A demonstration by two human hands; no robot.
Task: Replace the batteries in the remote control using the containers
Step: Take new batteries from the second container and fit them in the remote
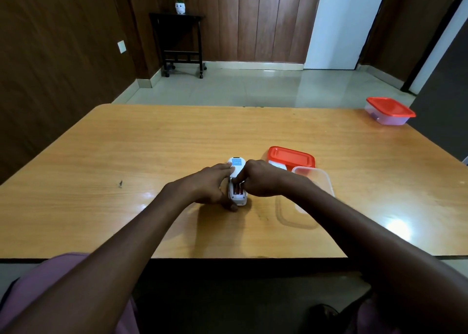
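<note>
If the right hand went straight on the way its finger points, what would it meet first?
The right hand points down and left into the open back of the remote, so it would probably meet the batteries there first; its fingertip already seems at them, though depth is unclear.

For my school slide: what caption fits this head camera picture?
Two hands work batteries in a white remote.
</note>
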